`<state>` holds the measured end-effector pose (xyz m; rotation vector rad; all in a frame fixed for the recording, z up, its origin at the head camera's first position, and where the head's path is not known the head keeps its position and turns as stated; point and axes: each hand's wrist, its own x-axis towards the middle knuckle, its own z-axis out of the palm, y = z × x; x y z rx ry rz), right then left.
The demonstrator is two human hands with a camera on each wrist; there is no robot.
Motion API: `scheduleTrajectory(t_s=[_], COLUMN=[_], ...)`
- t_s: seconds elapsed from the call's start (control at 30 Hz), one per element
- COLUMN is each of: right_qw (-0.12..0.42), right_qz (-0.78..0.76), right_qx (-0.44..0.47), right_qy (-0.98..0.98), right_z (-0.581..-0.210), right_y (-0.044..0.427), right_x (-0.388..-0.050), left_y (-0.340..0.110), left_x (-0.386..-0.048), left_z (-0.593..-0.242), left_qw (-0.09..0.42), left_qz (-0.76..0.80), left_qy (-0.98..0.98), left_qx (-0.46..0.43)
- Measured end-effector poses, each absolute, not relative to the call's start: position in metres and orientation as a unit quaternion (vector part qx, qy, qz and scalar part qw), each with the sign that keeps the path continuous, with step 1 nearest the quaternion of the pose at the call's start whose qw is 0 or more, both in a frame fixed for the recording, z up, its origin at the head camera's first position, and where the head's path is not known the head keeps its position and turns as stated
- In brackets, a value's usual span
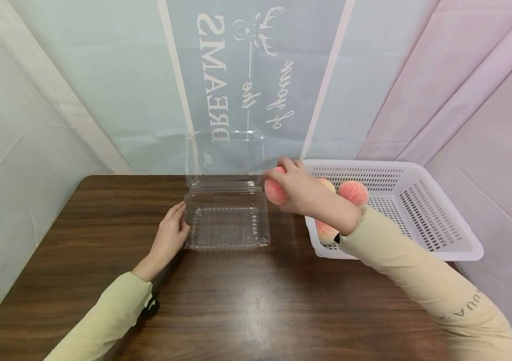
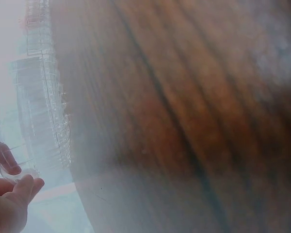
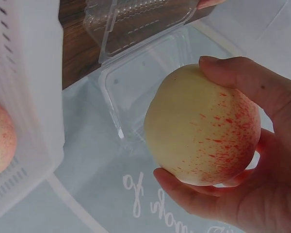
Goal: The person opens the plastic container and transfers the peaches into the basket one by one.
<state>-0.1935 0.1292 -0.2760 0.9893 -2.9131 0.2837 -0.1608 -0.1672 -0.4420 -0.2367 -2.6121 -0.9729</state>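
A pink and yellow peach point(image 3: 199, 126) is gripped in my right hand point(image 1: 298, 188), between thumb and curled fingers. In the head view this hand is in the air between the white basket point(image 1: 445, 210) and a clear plastic clamshell box point(image 1: 226, 225). The box stands with its lid point(image 1: 224, 160) raised at the back; no fruit shows inside. At the box's left edge, my left hand point(image 1: 169, 238) pinches the rim between thumb and fingers, as the left wrist view shows point(image 2: 14, 194). Several more peaches point(image 1: 353, 192) lie at the basket's left end, partly hidden by my right arm.
The box and basket stand on a dark wooden table point(image 1: 220, 306), the basket at its right. Behind the table hangs a pale cloth point(image 1: 139, 90) with mirrored lettering, close to the raised lid. Pale cloth also hangs at both sides.
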Motion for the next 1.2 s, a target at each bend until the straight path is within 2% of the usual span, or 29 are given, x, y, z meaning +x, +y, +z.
scheduleTrajectory(t_s=[0.47,0.97,1.2], right_qw=[-0.001,0.021,0.009], right_qz=[0.101,0.105,0.118], right_qx=[0.288,0.287,0.273], right_qy=[-0.952,-0.952,-0.955], right_z=[-0.278,-0.281,-0.279], right_y=[0.155,0.173,0.184], right_x=[-0.199,-0.201,-0.203], left_y=[-0.167,-0.167,-0.167], left_x=[-0.159,-0.160,-0.160], left_z=[-0.443,-0.442,-0.441], left_qw=[0.165,0.169,0.166], left_qz=[-0.346,-0.346,-0.342], left_qy=[-0.920,-0.919,-0.921], left_qx=[-0.079,-0.083,-0.081])
